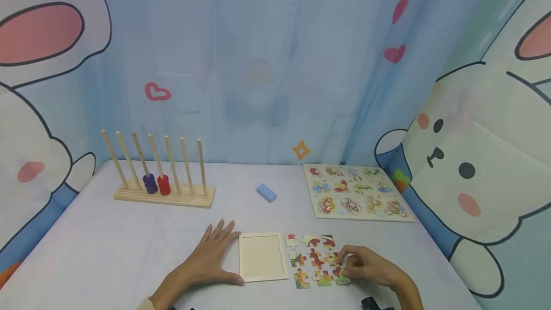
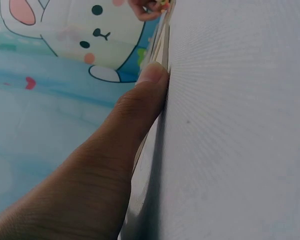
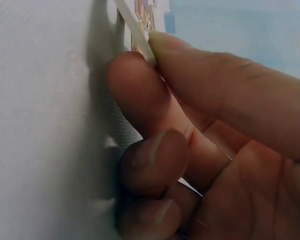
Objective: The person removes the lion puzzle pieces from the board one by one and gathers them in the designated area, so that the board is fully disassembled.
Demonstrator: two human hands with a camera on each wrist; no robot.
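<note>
The left hand lies spread along the left side of a square wooden puzzle frame, its thumb at the frame's lower left corner and fingertips near the upper left one. Only the bare, pale base shows inside the frame. Just right of it lie several jigsaw pieces in loose rows, printed in red, orange and green. The right hand pinches a thin puzzle piece at the lower right of these rows, between thumb and finger. Its edge tilts off the table in the right wrist view; its other fingers are curled.
A wooden rack of upright pegs stands at the back left, with dark blue and red beads on two pegs. A blue block lies at the back middle. At the back right lies a picture board of small creatures. A curtain hangs behind.
</note>
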